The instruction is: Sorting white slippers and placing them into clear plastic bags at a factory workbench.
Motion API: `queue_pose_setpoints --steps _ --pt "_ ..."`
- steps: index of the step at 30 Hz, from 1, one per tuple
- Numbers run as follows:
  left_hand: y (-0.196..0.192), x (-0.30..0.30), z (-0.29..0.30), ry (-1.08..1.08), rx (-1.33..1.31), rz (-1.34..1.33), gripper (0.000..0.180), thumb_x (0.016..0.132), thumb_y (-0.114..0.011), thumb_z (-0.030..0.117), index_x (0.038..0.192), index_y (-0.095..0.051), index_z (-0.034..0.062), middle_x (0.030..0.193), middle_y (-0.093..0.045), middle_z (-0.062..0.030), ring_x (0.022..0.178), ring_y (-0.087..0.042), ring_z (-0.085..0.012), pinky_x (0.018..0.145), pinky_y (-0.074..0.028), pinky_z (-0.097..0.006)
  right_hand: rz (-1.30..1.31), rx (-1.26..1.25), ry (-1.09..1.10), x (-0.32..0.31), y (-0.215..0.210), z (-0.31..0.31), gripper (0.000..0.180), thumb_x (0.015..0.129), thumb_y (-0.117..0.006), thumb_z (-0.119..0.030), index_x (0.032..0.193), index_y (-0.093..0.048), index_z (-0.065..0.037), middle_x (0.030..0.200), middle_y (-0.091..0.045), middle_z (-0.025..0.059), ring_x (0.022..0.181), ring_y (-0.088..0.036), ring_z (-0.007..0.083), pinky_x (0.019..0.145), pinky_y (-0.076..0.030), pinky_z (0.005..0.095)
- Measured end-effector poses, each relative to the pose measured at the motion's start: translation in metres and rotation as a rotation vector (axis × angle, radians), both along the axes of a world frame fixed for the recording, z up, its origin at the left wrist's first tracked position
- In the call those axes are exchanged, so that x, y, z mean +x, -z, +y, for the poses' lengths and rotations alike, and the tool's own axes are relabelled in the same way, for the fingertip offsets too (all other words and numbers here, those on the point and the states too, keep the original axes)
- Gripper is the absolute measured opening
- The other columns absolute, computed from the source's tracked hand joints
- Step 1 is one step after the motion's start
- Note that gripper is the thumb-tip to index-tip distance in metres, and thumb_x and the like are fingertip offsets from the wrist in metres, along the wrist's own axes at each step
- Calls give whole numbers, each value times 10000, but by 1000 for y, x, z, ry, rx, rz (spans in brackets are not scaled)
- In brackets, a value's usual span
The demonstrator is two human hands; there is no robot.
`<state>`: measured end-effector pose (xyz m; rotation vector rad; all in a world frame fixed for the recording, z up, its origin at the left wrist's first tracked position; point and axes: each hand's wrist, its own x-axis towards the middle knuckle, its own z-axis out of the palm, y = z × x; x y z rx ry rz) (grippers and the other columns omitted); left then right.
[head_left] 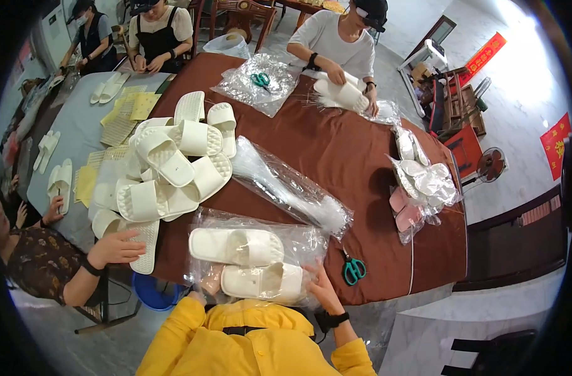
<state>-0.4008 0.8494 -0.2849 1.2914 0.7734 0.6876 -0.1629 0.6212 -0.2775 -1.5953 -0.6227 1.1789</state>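
Note:
Two white slippers lie side by side in a clear plastic bag (304, 241) at the table's near edge: an upper slipper (220, 245) and a lower slipper (261, 282). My left hand (211, 280) is at the bag's lower left corner, gripping it, partly blurred by the film over its fingers. At the right end, my right hand (323, 289) grips the bag's edge beside the lower slipper's toe strap. Beyond the bag lies a bundle of clear plastic bags (286, 188). Green-handled scissors (353, 271) rest right of my right hand.
A pile of white slippers (164, 156) stands at the left; a co-worker's hand (118, 248) reaches over its near slipper. Bagged slippers (423, 182) lie at the right. Across the brown table (342, 163), another person (342, 44) handles white slippers. A blue bucket (154, 294) stands below.

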Motion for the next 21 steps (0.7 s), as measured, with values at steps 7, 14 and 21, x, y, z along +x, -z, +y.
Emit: queue_pose_setpoints --steps 7,14,21 --pt "18 -23 39 -105 379 400 283 893 -549 32 1162 -635 48 1267 -593 -149 1143 -575 -332 970 -453 -387 -367 73 154 -14 10 6 977 875 -527 84 1593 66 -212 1363 -510 157 1116 -570 215 931 -503 338" --pt "-32 -57 42 -381 533 469 291 833 -480 -90 1067 -627 1 1060 -622 -168 973 -613 -315 846 -497 -367 -655 57 -84 2 16 7 845 801 -516 101 1570 -252 -125 1475 -442 156 897 -600 196 789 -518 285" --pt "-29 -21 26 254 1106 845 629 781 -734 220 1334 -520 10 1463 -427 -167 1360 -362 -401 1151 -261 -531 -667 -51 -287 14 9 17 890 771 -532 41 1578 -217 -160 1454 -468 221 793 -624 236 772 -527 317"
